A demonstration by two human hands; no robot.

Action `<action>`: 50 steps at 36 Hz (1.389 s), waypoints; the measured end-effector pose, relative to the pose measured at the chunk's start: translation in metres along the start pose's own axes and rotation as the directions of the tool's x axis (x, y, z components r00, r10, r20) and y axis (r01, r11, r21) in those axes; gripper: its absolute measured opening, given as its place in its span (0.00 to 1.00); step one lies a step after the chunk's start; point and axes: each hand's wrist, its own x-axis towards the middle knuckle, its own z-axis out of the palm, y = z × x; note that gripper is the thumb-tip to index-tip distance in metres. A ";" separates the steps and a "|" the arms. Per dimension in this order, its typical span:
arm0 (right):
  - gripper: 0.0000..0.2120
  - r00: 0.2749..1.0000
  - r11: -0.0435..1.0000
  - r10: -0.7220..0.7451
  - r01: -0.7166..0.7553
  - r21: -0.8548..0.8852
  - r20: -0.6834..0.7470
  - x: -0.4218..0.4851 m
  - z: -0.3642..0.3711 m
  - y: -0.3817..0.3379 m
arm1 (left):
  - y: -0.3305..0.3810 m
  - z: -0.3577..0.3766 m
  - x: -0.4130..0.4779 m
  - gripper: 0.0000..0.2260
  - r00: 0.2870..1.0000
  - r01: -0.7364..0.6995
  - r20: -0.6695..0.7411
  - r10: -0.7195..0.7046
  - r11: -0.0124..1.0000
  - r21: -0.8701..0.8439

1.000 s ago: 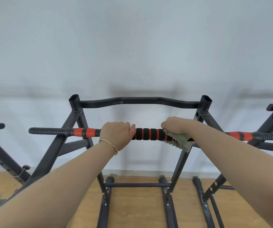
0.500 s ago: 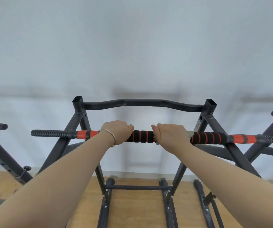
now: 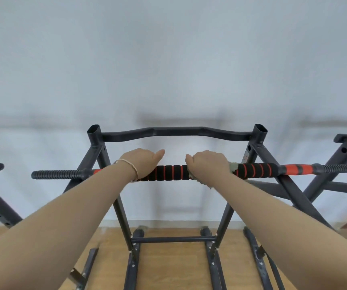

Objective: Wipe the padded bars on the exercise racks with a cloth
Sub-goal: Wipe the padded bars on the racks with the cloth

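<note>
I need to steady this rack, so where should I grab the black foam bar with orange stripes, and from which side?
Probably the free stretch of the black foam bar with orange stripes between left hand and right hand, from above: it runs level and round, open underneath.

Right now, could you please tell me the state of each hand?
Left hand: closed, gripping the padded bar.
Right hand: closed, holding the cloth against the same bar.

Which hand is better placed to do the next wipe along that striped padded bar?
Probably the right hand: it grips the cloth against the padded bar. The left hand holds the bar bare, so it seems better suited to steadying.
</note>
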 end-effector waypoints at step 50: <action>0.31 0.985 0.826 -0.029 -0.072 0.560 0.170 -0.011 -0.023 -0.032 | -0.019 0.036 -0.036 0.06 0.965 -0.034 -0.239 0.109 0.954 0.297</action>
